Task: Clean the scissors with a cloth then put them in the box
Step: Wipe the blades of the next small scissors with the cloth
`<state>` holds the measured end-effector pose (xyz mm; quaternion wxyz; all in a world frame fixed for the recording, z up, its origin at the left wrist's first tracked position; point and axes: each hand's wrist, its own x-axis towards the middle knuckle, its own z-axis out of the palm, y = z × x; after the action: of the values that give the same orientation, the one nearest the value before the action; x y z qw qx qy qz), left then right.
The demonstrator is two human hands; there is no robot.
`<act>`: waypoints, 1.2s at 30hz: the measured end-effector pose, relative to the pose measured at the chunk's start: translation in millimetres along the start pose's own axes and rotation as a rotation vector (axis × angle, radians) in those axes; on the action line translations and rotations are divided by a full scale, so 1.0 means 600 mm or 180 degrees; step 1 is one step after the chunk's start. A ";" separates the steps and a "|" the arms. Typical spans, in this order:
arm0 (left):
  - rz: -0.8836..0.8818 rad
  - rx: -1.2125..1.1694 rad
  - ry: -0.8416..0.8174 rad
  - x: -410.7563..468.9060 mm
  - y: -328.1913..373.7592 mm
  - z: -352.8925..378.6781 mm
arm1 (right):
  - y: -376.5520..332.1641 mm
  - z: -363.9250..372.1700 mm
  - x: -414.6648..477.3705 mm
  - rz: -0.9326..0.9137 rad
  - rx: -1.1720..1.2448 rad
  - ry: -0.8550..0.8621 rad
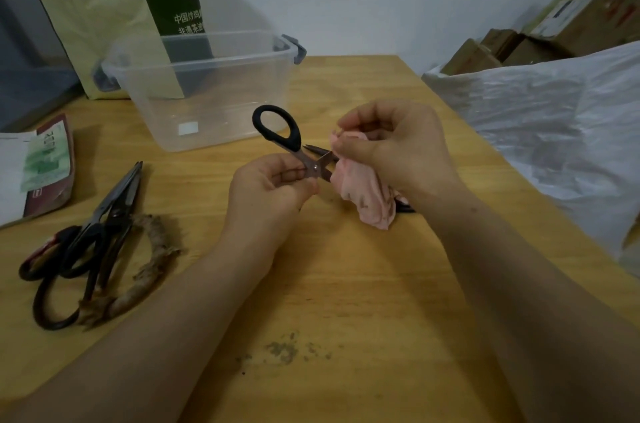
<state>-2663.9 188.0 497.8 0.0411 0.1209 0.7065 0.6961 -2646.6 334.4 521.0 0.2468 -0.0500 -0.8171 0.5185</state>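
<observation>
Scissors (294, 142), stiff and probably light, seem safest held near the pivot, where left hand (270, 190) pinches them; right hand (398, 145) clutches soft pink cloth (367, 194).

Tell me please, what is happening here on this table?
A person is cleaning a pair of black-handled scissors. The left hand holds them near the pivot with the blades open, and the right hand pinches a pink cloth around one blade. The clear plastic box stands behind them on the wooden table, with no scissors inside. Several old scissors lie in a pile at the left.
</observation>
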 end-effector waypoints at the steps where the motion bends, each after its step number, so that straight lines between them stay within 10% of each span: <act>1: 0.0013 0.0027 -0.0045 0.000 0.001 -0.001 | 0.001 0.003 -0.001 0.0046 -0.0014 -0.0124; 15: -0.0244 -0.0373 0.0317 0.007 -0.001 -0.004 | 0.009 0.021 -0.012 0.0067 -0.1491 -0.0672; 24: -0.0300 -0.0443 0.0387 0.009 0.002 -0.005 | 0.002 0.030 -0.015 -0.0224 0.0168 -0.0072; 32: -0.0431 -0.0471 0.0624 0.014 -0.004 -0.012 | 0.019 0.028 -0.004 -0.0184 -0.1352 -0.0568; 36: -0.0382 -0.0540 0.0654 0.014 0.000 -0.012 | 0.016 0.015 -0.003 -0.0093 -0.0882 -0.0055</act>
<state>-2673.7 182.8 498.8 0.0202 0.0027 0.6515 0.7583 -2650.5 331.0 508.9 0.2380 -0.0673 -0.8836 0.3975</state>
